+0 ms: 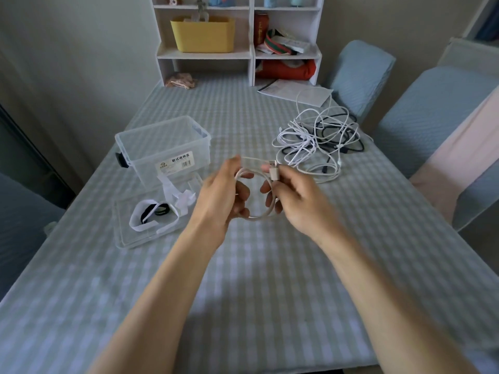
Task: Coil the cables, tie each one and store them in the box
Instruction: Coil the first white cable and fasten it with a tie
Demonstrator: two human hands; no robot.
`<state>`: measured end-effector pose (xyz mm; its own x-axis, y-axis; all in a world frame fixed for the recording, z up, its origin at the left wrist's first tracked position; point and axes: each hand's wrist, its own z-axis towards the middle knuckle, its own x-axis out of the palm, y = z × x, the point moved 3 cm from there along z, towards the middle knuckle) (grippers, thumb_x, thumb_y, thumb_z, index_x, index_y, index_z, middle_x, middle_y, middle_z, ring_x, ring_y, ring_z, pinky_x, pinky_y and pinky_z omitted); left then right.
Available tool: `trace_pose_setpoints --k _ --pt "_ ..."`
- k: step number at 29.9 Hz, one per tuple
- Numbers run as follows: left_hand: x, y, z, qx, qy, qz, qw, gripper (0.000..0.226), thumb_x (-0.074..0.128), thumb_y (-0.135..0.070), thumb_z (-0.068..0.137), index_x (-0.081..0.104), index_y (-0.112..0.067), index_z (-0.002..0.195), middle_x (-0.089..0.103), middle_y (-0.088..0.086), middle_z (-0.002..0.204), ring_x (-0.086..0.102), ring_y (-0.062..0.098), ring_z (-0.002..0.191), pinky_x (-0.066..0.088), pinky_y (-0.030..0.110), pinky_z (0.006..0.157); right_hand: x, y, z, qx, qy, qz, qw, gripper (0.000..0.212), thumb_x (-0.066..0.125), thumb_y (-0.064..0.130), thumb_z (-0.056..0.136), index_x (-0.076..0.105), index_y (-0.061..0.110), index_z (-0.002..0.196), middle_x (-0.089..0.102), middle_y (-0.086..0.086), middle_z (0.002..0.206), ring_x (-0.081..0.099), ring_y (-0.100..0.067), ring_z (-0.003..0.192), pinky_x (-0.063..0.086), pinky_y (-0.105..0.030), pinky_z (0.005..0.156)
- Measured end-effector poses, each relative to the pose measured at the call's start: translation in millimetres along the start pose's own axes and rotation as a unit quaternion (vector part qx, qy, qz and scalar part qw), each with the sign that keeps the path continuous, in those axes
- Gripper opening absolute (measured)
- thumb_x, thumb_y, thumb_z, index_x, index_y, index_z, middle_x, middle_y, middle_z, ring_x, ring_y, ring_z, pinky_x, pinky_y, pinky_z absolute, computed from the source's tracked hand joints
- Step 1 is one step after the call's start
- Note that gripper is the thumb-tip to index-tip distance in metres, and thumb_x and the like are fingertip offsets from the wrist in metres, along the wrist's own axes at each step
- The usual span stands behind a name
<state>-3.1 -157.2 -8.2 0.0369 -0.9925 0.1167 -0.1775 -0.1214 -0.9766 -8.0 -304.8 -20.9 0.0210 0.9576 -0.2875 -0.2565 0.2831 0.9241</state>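
— What are the hands doing over the checked blue-and-white table (270,279)?

— Both hold one white coiled charging cable (256,215) in the air above the cloth. The left hand (220,193) has its fingers curled round the left side of the loop, thumb on top. The right hand (294,197) has its grip closed on the right side, pinching the strands next to the white USB plug (273,168), which points up between the two thumbs.

— And the clear plastic storage box (162,147)?

— On the table to the left of the hands, open, with a printed label on its near wall. Just in front of it lies the clear flat lid (129,236), and on the lid rest white and black fastening straps (152,215).

— Other cables?

— A tangled heap of white and dark loose cables (318,136) lies on the table, behind and to the right of the hands, well apart from the box. Behind it some white printed paper sheets (291,90) lie beside a white shelf unit (251,49) holding a yellow plastic bin (202,33).
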Motion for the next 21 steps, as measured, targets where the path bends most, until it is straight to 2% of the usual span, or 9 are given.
trace_pose_setpoints --k 2,4,6,8,10,14,16,18,21 --pt "-2.3 1.5 1.8 0.0 0.011 0.044 0.999 0.038 0.054 -0.041 0.097 0.063 -0.008 0.08 0.038 0.0 0.049 0.031 0.013 0.039 0.036 0.025 0.045 2.3 -0.4 0.5 0.008 0.034 0.021 0.999 0.029 0.046 0.003 0.1 0.065 0.019 0.115 0.068 0.009 0.076 0.06 -0.013 0.064 0.05 -0.032 0.062" --pt "-2.3 2.3 2.7 -0.012 0.045 -0.028 0.999 0.031 0.053 -0.031 0.1 0.056 -0.01 0.077 0.027 -0.002 0.049 0.023 0.01 0.037 0.025 0.022 0.039 2.8 1.8 0.4 0.031 0.06 0.109 0.992 0.022 0.047 0.003 0.1 0.067 0.01 0.108 0.066 0.006 0.074 0.06 -0.013 0.066 0.051 -0.027 0.063" --pt "-3.2 0.9 3.4 -0.03 0.067 -0.13 0.989 0.022 0.049 -0.017 0.1 0.05 -0.016 0.078 0.028 -0.005 0.049 0.019 0.007 0.036 0.015 0.02 0.036 2.9 3.9 -0.7 0.069 0.08 0.213 0.971 0.018 0.047 0.003 0.1 0.065 0.001 0.099 0.065 0.001 0.07 0.064 -0.016 0.065 0.053 -0.025 0.064" --pt "-5.0 0.2 5.0 -0.038 0.078 -0.185 0.979 0.019 0.046 -0.007 0.097 0.05 -0.018 0.083 0.031 -0.006 0.049 0.019 0.006 0.036 0.014 0.019 0.035 4.0 5.5 -2.8 0.104 0.096 0.279 0.95 0.018 0.046 0.004 0.1 0.062 -0.002 0.096 0.063 -0.002 0.068 0.069 -0.02 0.065 0.055 -0.026 0.064" --pt "-6.1 0.7 5.6 -0.044 0.09 -0.197 0.975 0.018 0.045 -0.005 0.096 0.053 -0.018 0.087 0.031 -0.006 0.049 0.019 0.006 0.037 0.015 0.019 0.035 4.8 5.5 -3.8 0.122 0.109 0.314 0.935 0.02 0.045 0.007 0.101 0.065 0.001 0.103 0.061 -0.004 0.068 0.07 -0.022 0.065 0.056 -0.028 0.064" --pt "-8.2 2.0 5.0 -0.05 0.091 -0.158 0.982 0.019 0.043 -0.004 0.095 0.055 -0.016 0.086 0.031 -0.004 0.051 0.019 0.007 0.038 0.018 0.019 0.034 7.0 2.0 -3.7 0.12 0.123 0.284 0.943 0.025 0.044 0.012 0.102 0.067 0.009 0.114 0.059 -0.003 0.066 0.06 -0.019 0.055 0.05 -0.027 0.062" --pt "-7.5 0.3 3.8 -0.051 0.084 -0.139 0.985 0.017 0.044 -0.007 0.093 0.054 -0.015 0.083 0.03 -0.003 0.05 0.018 0.009 0.038 0.016 0.02 0.036 9.3 0.9 -4.0 0.116 0.124 0.257 0.951 0.024 0.045 0.012 0.103 0.069 0.011 0.101 0.057 -0.001 0.064 0.053 -0.016 0.051 0.045 -0.028 0.06" --pt "-6.1 -2.5 1.4 -0.028 0.074 -0.078 0.994 0.014 0.051 -0.021 0.094 0.054 -0.015 0.081 0.03 -0.002 0.05 0.018 0.01 0.039 0.014 0.022 0.038 9.6 1.9 -4.0 0.096 0.118 0.204 0.967 0.029 0.045 0.012 0.104 0.067 0.013 0.085 0.058 -0.001 0.063 0.051 -0.017 0.05 0.043 -0.027 0.059" --pt "-3.0 -4.0 -1.9 0.041 0.058 0.024 0.997 0.03 0.062 -0.04 0.093 0.054 -0.017 0.075 0.029 -0.002 0.05 0.022 0.011 0.041 0.019 0.022 0.039 8.7 3.4 -3.7 0.059 0.119 0.134 0.982 0.029 0.048 0.013 0.103 0.068 0.005 0.084 0.06 -0.003 0.064 0.052 -0.017 0.052 0.045 -0.029 0.06"
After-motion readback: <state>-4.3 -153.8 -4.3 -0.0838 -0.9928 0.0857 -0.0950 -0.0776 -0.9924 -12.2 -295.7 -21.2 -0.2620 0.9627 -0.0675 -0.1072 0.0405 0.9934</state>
